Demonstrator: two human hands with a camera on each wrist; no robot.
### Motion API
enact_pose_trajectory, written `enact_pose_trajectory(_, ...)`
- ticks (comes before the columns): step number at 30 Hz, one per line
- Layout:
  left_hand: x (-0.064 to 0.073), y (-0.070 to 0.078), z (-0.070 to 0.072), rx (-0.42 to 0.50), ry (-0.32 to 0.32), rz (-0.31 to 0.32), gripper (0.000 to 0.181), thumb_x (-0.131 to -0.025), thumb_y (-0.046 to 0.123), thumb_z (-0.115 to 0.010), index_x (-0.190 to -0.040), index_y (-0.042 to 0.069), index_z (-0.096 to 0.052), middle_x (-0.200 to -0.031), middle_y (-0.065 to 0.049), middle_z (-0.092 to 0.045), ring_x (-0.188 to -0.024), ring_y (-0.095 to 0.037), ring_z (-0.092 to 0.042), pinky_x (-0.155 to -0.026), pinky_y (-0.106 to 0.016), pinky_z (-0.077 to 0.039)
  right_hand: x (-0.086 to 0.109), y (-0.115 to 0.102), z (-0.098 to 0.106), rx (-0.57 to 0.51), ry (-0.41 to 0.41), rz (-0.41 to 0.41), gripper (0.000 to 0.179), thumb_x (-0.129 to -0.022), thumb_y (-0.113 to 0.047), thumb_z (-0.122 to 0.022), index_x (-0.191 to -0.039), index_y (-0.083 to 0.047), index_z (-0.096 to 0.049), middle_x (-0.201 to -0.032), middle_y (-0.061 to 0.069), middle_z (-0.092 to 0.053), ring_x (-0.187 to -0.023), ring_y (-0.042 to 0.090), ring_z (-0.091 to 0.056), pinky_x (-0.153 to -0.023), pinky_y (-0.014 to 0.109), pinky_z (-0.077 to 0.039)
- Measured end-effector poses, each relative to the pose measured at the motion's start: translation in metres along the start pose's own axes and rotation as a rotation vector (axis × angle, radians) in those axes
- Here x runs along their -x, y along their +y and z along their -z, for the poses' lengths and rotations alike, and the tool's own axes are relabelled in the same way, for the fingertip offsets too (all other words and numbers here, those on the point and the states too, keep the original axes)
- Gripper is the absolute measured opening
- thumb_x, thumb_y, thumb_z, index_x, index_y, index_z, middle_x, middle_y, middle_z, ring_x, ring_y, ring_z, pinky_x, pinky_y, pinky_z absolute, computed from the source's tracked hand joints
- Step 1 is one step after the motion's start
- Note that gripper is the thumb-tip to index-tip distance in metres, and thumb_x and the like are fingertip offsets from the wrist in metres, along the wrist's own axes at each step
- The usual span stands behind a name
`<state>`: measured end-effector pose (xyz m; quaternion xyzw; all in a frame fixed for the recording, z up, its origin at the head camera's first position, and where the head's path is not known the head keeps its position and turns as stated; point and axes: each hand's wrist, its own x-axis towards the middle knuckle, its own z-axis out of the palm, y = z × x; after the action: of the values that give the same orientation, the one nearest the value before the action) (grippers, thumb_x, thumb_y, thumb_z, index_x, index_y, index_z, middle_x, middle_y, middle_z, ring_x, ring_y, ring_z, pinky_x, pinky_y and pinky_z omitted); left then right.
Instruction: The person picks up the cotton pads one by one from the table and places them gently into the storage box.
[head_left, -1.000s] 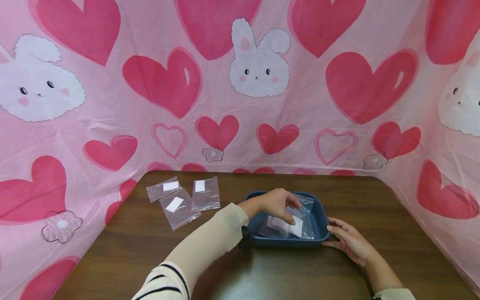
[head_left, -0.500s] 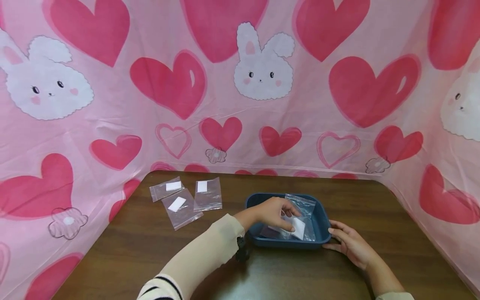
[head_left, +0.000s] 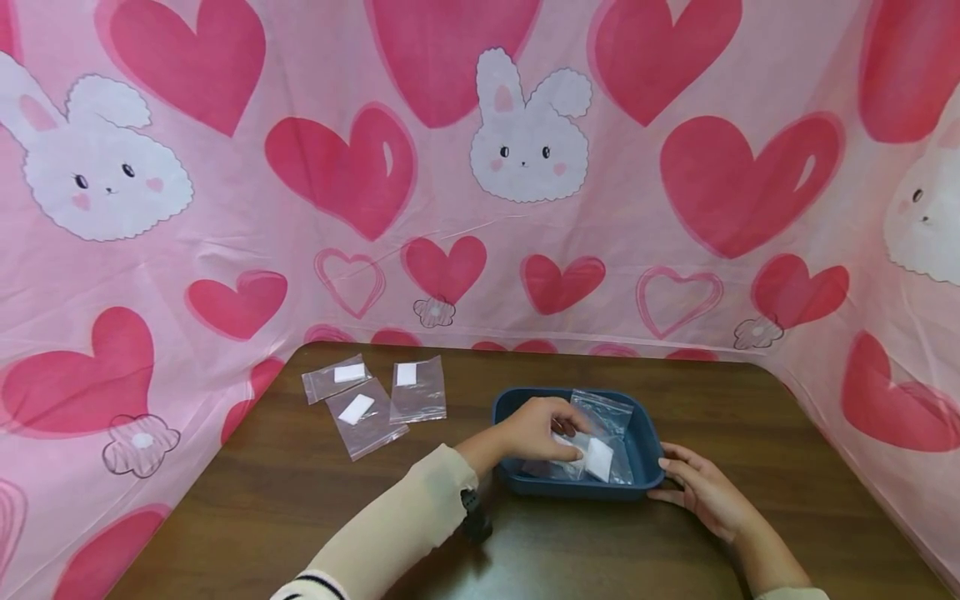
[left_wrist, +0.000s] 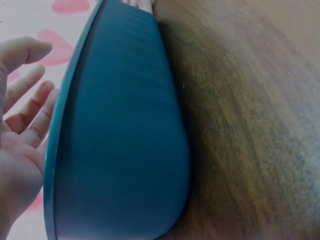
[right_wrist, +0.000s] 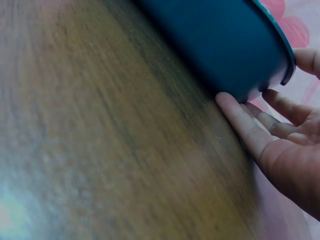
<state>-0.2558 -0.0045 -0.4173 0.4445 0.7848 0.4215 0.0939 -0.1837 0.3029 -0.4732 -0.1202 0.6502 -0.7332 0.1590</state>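
A dark blue plastic tub (head_left: 581, 490) stands on the table. Inside it lie clear zip bags (head_left: 602, 410), at least one with a white rectangular piece (head_left: 599, 459). My left hand (head_left: 534, 433) reaches over the near left rim into the tub, above the bags. In the left wrist view its fingers (left_wrist: 37, 110) are loosely bent with nothing seen between them; whether the tips touch a bag is hidden. My right hand (head_left: 701, 493) rests against the tub's right end, its mostly straight fingers and thumb touching the outer wall and rim.
Three clear zip bags, each with a white piece, lie at the table's back left: one bag (head_left: 322, 383), a second bag (head_left: 365, 429) and a third bag (head_left: 420, 396). A pink heart-print cloth (head_left: 637, 208) hangs behind the brown table (head_left: 255, 500).
My left hand has drawn back slightly left and lower inside the tub, uncovering more of the bag and white piece. The right hand stays at the tub's end. The head view has shifted slightly.
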Motion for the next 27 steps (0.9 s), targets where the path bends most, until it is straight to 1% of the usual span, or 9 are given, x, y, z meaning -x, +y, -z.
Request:
enact_pose_trajectory(4,0.005,0.002,0.002,0.009,0.040,0.012,0.029,-0.083,0.011,-0.078,-0.111,0.006,-0.070,-0.110,-0.010,-0.067,-0.097,-0.018,-0.065,-0.086,-0.024,-0.052,0.000,0.000,0.000,0.006,0.011,-0.011,0.046,-0.106,-0.013,-0.040,-0.142,0.012,-0.028,-0.123,0.001,-0.056,-0.110,0.012,-0.059,-0.089,0.045,-0.052)
enact_pose_trajectory(7,0.010,0.004,0.004,0.011,0.054,0.010,0.030,-0.082,0.010,-0.078,-0.111,0.005,-0.070,-0.110,-0.013,-0.066,-0.099,-0.024,-0.066,-0.087,-0.027,-0.052,0.000,0.000,-0.001,0.010,0.012,-0.008,0.047,-0.105,-0.013,-0.040,-0.142,0.014,-0.027,-0.123,0.001,-0.056,-0.110,0.012,-0.059,-0.090,0.045,-0.052)
enact_pose_trajectory(9,0.013,0.004,0.006,0.008,0.058,0.004,0.030,-0.082,0.010,-0.079,-0.110,0.004,-0.070,-0.108,-0.012,-0.066,-0.099,-0.024,-0.065,-0.087,-0.028,-0.052,0.000,0.001,-0.001,0.010,0.008,-0.008,0.046,-0.105,-0.013,-0.041,-0.142,0.012,-0.030,-0.123,0.001,-0.056,-0.111,0.012,-0.059,-0.090,0.045,-0.052)
enact_pose_trajectory(11,0.016,0.005,0.007,0.014,0.058,0.001,0.030,-0.082,0.010,-0.079,-0.110,0.003,-0.070,-0.107,-0.011,-0.067,-0.099,-0.024,-0.065,-0.088,-0.027,-0.052,0.000,0.001,-0.001,-0.005,0.000,-0.008,0.041,-0.105,-0.013,-0.042,-0.141,0.006,-0.036,-0.123,0.000,-0.057,-0.111,0.012,-0.059,-0.090,0.045,-0.052)
enact_pose_trajectory(14,0.019,0.005,0.009,0.004,0.063,0.002,0.031,-0.081,0.012,-0.080,-0.110,0.005,-0.071,-0.106,-0.008,-0.067,-0.098,-0.021,-0.064,-0.087,-0.023,-0.051,0.000,0.002,-0.001,-0.012,-0.010,-0.006,0.037,-0.105,-0.014,-0.043,-0.138,0.001,-0.041,-0.124,0.000,-0.057,-0.111,0.012,-0.059,-0.090,0.045,-0.052)
enact_pose_trajectory(16,0.021,0.005,0.009,0.000,0.067,0.008,0.032,-0.081,0.013,-0.080,-0.111,0.006,-0.070,-0.107,-0.009,-0.068,-0.098,-0.018,-0.064,-0.087,-0.022,-0.050,0.001,0.002,-0.001,-0.017,-0.011,-0.003,0.036,-0.105,-0.013,-0.042,-0.138,0.001,-0.042,-0.124,0.000,-0.057,-0.112,0.012,-0.059,-0.089,0.044,-0.052)
enact_pose_trajectory(20,0.025,0.003,0.009,0.002,0.083,-0.006,0.033,-0.081,0.014,-0.080,-0.111,0.007,-0.070,-0.109,-0.009,-0.068,-0.098,-0.014,-0.063,-0.088,-0.022,-0.050,0.001,0.001,-0.001,-0.004,0.003,-0.005,0.037,-0.105,-0.013,-0.041,-0.138,0.003,-0.040,-0.123,0.000,-0.057,-0.111,0.012,-0.059,-0.089,0.044,-0.052)
enact_pose_trajectory(22,0.027,0.002,0.008,0.013,0.095,-0.021,0.034,-0.080,0.014,-0.081,-0.112,0.007,-0.070,-0.109,-0.008,-0.068,-0.098,-0.014,-0.063,-0.088,-0.023,-0.050,0.001,0.001,-0.001,0.003,0.014,-0.010,0.038,-0.105,-0.013,-0.041,-0.139,0.005,-0.039,-0.123,0.000,-0.058,-0.111,0.012,-0.059,-0.089,0.045,-0.053)
enact_pose_trajectory(27,0.032,0.002,0.009,0.053,0.134,-0.044,0.037,-0.079,0.015,-0.082,-0.113,0.006,-0.070,-0.110,-0.011,-0.067,-0.099,-0.015,-0.061,-0.090,-0.035,-0.052,0.000,0.000,-0.001,0.014,0.035,-0.021,0.041,-0.105,-0.014,-0.042,-0.139,0.008,-0.037,-0.122,0.000,-0.058,-0.110,0.011,-0.059,-0.089,0.045,-0.053)
